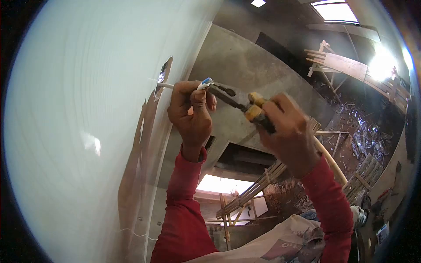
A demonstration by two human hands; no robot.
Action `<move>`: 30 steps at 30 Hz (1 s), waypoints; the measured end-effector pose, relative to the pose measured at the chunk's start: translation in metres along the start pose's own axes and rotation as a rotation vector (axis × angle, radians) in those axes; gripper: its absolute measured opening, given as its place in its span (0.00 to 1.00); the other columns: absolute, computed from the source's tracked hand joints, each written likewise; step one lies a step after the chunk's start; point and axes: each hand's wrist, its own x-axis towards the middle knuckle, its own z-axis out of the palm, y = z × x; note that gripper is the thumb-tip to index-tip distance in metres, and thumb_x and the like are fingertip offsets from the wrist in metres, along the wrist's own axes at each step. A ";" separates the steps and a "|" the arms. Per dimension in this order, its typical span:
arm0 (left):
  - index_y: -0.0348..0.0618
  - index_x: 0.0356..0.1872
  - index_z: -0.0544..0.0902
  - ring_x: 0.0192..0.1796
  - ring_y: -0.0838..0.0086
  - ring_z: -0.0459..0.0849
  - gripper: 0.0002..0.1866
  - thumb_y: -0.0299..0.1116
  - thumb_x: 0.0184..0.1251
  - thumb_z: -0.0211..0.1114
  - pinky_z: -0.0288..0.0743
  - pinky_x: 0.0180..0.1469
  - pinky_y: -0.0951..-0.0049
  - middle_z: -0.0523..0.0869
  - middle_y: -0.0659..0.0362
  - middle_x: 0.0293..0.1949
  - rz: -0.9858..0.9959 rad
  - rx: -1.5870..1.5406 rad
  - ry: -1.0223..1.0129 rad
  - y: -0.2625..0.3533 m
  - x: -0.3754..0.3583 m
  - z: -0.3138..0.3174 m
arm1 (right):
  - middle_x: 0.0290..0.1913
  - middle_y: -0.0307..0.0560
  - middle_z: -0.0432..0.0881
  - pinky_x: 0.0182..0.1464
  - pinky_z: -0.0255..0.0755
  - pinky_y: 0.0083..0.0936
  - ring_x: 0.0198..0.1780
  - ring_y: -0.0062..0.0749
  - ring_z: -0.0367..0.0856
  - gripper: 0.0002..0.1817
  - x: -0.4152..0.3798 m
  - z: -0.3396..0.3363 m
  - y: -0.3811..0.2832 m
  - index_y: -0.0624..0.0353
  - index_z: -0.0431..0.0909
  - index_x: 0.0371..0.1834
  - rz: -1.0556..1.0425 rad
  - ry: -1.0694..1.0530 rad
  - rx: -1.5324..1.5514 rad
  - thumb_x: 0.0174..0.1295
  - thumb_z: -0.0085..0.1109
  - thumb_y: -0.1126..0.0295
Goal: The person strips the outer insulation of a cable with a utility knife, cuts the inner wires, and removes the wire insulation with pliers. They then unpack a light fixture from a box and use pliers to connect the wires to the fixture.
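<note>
A white cable [165, 85] comes out of a ragged cut-out [163, 73] in the pale glossy panel. My left hand [191, 109] is closed, pinching the cable's end between thumb and fingers. Just above the thumb, a blue and white wire end [206, 83] sticks out. My right hand [287, 131], partly smeared by motion, is wrapped around yellow-and-black-handled pliers [230, 102]. Their dark jaws point left and reach right up to the wire end beside my left fingertips.
The panel [87, 131] fills the left side, with a long brown gap [136, 162] along its edge. Wooden scaffolds stand around: one with planks [346, 65] at upper right, another [250, 193] below. Crumpled shiny sheeting [366, 136] and debris cover the floor. A thin white wire [136, 233] hangs lower down.
</note>
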 end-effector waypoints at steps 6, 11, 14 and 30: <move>0.38 0.40 0.76 0.20 0.85 0.69 0.13 0.38 0.82 0.56 0.61 0.21 0.82 0.75 0.64 0.20 -0.314 -0.048 -0.007 0.026 0.015 -0.009 | 0.44 0.52 0.75 0.38 0.75 0.38 0.41 0.48 0.80 0.17 -0.014 0.022 0.016 0.60 0.77 0.37 -0.135 0.049 -0.192 0.45 0.73 0.76; 0.37 0.41 0.76 0.21 0.84 0.71 0.11 0.36 0.81 0.57 0.64 0.23 0.82 0.77 0.62 0.21 -0.257 -0.047 -0.012 0.013 0.017 0.000 | 0.35 0.51 0.78 0.37 0.73 0.41 0.34 0.47 0.81 0.11 -0.018 0.016 0.029 0.61 0.81 0.41 0.326 -0.014 0.277 0.61 0.69 0.68; 0.36 0.42 0.76 0.23 0.82 0.74 0.10 0.34 0.80 0.57 0.68 0.25 0.81 0.78 0.60 0.22 -0.168 -0.067 -0.043 0.000 0.008 0.000 | 0.35 0.55 0.81 0.38 0.73 0.42 0.33 0.52 0.82 0.12 -0.009 0.002 0.019 0.64 0.82 0.45 0.260 -0.224 0.404 0.64 0.67 0.67; 0.36 0.42 0.74 0.27 0.77 0.82 0.09 0.33 0.81 0.57 0.77 0.30 0.78 0.84 0.53 0.28 -0.071 -0.117 -0.043 -0.002 0.003 -0.004 | 0.39 0.56 0.82 0.39 0.75 0.43 0.35 0.52 0.83 0.12 0.011 0.020 -0.004 0.66 0.82 0.44 0.131 -0.150 0.469 0.64 0.66 0.68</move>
